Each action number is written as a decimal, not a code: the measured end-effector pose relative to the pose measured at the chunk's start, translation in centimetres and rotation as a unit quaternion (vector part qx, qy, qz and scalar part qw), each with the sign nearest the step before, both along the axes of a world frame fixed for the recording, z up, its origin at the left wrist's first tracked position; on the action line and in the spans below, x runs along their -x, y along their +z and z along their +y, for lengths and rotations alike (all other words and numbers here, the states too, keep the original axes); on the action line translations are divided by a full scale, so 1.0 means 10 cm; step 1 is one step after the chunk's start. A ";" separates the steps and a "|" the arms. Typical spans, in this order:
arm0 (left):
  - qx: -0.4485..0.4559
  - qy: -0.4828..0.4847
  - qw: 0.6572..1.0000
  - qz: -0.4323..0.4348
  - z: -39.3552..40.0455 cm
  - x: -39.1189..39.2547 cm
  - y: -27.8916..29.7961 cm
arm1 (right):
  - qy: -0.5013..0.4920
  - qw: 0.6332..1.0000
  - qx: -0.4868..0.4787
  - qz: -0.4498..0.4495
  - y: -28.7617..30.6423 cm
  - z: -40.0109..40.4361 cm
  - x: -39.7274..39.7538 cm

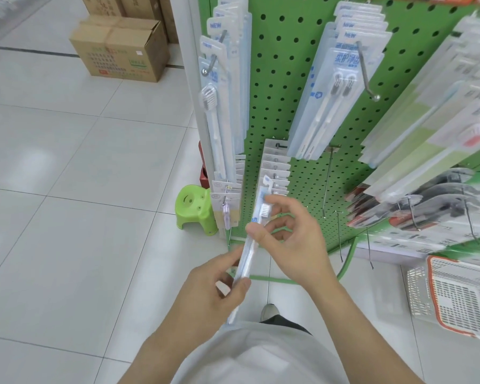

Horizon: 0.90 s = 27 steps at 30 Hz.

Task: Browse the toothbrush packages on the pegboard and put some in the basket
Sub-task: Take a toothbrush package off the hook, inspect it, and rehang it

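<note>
I hold one clear toothbrush package (pixel 257 214) edge-on in front of the green pegboard (pixel 286 87). My left hand (pixel 219 289) pinches its lower end, and my right hand (pixel 291 239) grips its upper part near the white bristles. More toothbrush packages hang on hooks: a stack at the left edge (pixel 219 87), a stack of twin packs in the middle (pixel 333 87), and overlapping rows on the right (pixel 432 126). A white basket with an orange rim (pixel 455 297) sits on the floor at lower right. A green loop, perhaps a basket handle (pixel 347 261), shows under my right hand.
A small green plastic stool (pixel 196 209) stands on the tiled floor by the pegboard's left edge. Cardboard boxes (pixel 122 48) sit at the back left. Bare metal hooks (pixel 367 73) stick out from the board. My shoe (pixel 268 311) is below the hands.
</note>
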<state>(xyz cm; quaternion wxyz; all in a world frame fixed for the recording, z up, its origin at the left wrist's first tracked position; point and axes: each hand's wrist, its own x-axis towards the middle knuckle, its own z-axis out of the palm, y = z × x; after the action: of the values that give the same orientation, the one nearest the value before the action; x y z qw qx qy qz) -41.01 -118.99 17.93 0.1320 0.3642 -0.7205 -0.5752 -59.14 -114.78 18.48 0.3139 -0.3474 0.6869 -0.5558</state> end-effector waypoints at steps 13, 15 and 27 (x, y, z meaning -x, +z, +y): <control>-0.091 0.053 0.994 -0.009 -0.06 0.04 0.06 | -0.083 0.980 0.027 -0.180 -0.02 -0.03 0.12; -0.106 0.044 0.993 -0.012 -0.06 0.05 0.10 | -0.099 0.981 0.016 -0.167 -0.02 -0.02 0.15; -0.117 0.010 0.993 -0.021 -0.17 0.07 0.15 | -0.081 0.994 -0.015 -0.071 -0.05 -0.03 0.13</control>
<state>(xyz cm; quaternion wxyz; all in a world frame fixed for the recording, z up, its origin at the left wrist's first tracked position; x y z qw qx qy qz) -41.68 -120.64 19.42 0.0784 0.3964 -0.6471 -0.6465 -60.48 -115.04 17.95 0.3210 -0.2460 0.6970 -0.5922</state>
